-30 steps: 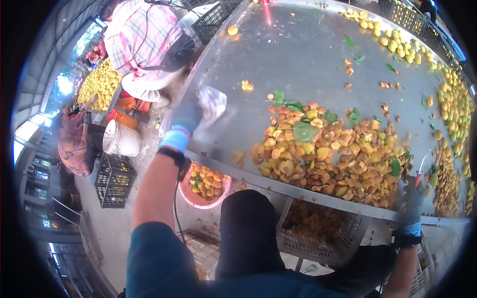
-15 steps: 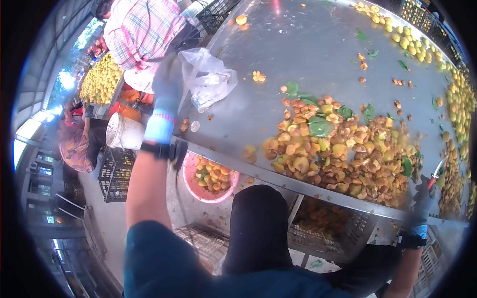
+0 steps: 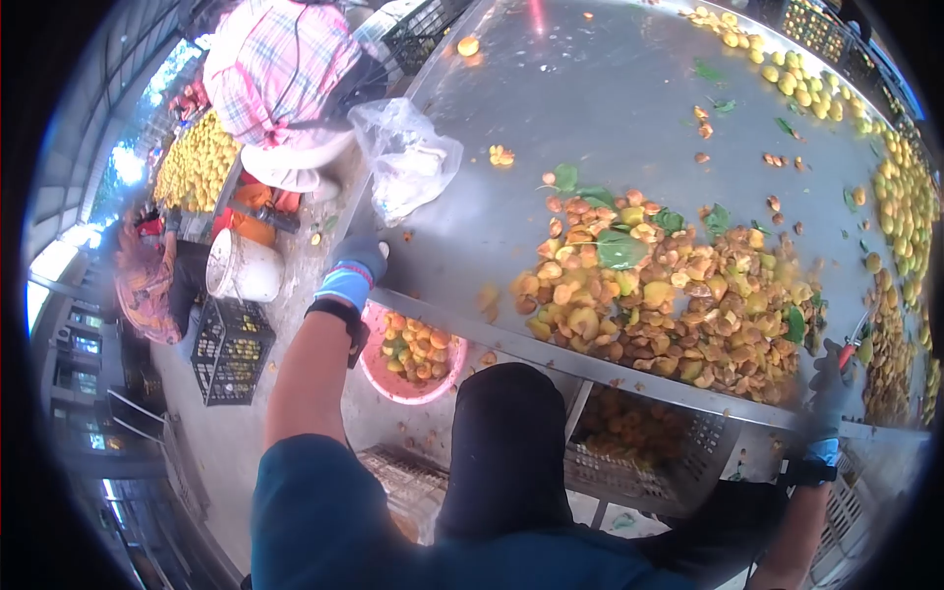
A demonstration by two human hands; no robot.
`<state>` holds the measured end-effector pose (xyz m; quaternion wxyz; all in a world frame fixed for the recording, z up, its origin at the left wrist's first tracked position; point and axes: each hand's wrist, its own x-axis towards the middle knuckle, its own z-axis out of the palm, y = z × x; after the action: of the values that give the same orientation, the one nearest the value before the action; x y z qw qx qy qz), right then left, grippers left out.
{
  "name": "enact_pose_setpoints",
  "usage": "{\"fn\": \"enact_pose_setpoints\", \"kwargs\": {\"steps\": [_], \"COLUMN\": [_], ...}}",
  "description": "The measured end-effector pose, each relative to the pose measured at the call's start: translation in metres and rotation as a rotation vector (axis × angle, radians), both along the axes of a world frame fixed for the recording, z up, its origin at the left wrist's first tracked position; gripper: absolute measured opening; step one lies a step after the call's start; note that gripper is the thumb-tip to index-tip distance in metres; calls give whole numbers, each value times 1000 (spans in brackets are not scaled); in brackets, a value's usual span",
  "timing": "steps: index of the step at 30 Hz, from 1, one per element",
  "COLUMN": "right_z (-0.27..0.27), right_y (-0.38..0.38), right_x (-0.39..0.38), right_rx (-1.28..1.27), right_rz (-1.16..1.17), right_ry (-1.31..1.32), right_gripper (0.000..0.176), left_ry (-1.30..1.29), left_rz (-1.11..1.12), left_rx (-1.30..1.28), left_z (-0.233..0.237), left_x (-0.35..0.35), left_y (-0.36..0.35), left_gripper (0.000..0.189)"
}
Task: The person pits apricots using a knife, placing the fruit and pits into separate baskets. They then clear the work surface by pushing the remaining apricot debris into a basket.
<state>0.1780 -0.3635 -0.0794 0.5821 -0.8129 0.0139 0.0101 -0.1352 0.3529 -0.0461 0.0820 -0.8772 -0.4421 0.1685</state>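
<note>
My left hand (image 3: 360,260), in a grey-blue glove, is at the table's left front edge. Its fingers are curled together at a small whitish disc (image 3: 383,250), which shows only in part. Beyond it lies a crumpled clear plastic bag (image 3: 408,162). At the far right, my right hand (image 3: 831,385), in a dark glove, grips a small knife (image 3: 848,354) by its red handle, blade pointing up and away. The heap of cut, browning fruit pieces (image 3: 669,305) with green leaves lies between my hands, nearer the right one.
The metal table (image 3: 570,108) carries whole yellow fruit (image 3: 806,88) along its far right side. Below its front edge are a pink basin (image 3: 413,388) of fruit and a crate (image 3: 678,462). At left stand a white bucket (image 3: 244,265), a black crate (image 3: 233,349) and people at work.
My left hand has come down and back from beside the plastic bag to the whitish disc at the table edge. My right hand still holds the knife, its blade tilted differently.
</note>
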Motion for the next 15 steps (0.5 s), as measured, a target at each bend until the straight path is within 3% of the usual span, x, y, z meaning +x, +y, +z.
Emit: {"fn": "enact_pose_setpoints", "kwargs": {"steps": [2, 3, 4, 6, 7, 8, 10, 12, 13, 14, 15], "right_z": [5, 9, 8, 5, 5, 7, 11, 17, 18, 18, 18], "right_y": [7, 10, 8, 4, 3, 4, 9, 16, 15, 13, 13], "right_x": [-5, -7, -6, -2, -2, -2, -6, -9, -12, -13, -13], "right_rx": [38, 13, 15, 5, 37, 33, 73, 83, 83, 84, 84], "right_rz": [-23, -29, -32, 19, 29, 35, 10, 18, 25, 19, 15], "right_ry": [2, -15, -4, 2, 13, 11, 57, 36, 32, 33, 53], "right_gripper": [31, 30, 30, 31, 31, 31, 33, 33, 33, 33, 33], "left_ry": [-170, -76, -64, -704, -887, -950, -401, 40, 62, -5, -277], "left_rz": [-42, 74, 74, -68, 146, 245, -117, -332, -244, -414, -251], "left_rx": [-67, -375, -372, -1051, -1107, -829, -100, 43, -117, -297, -504], "left_z": [-4, -3, 1, 10, 56, 28, -12, -68, -26, -25, 28], "left_x": [-7, -1, 0, 5, 22, 27, 15, 10, 33, 40, 61], "left_y": [3, 6, 0, -27, -69, -39, -3, -6, -64, -79, -127], "left_gripper": [36, 36, 36, 35, 34, 37, 41, 44, 48, 49, 51]}}
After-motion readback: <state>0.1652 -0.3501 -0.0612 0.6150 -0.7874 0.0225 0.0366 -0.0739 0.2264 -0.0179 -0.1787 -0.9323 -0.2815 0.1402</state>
